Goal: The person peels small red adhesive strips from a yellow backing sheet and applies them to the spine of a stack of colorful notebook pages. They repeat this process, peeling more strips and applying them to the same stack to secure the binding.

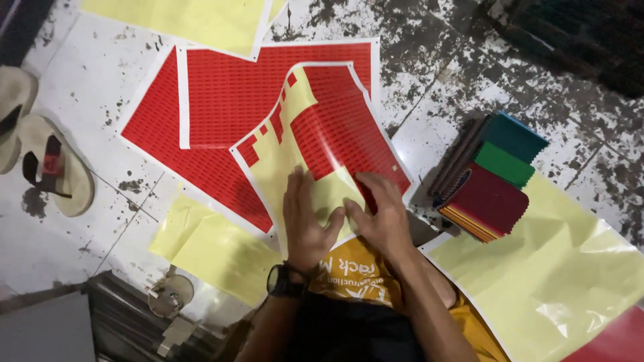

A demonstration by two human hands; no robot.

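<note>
A sheet of small red stickers [335, 114] on pale yellow backing lies tilted across my lap; much of its lower left is bare yellow. My left hand [305, 218], with a black watch at the wrist, rests flat on the bare backing near the sheet's lower edge. My right hand [382, 214] presses on the sheet beside it, fingers bent at the edge of the red sticker area. The fingertips of the two hands nearly meet. Whether a sticker is pinched between the fingers, I cannot tell.
Two more red sticker sheets [221, 94] lie on the stained white tile floor under the top one. Bare yellow backing sheets lie at left [215, 248], top [194, 20] and right [557, 268]. A stack of coloured fabric swatches [493, 177] sits right. Sandals [47, 164] lie far left.
</note>
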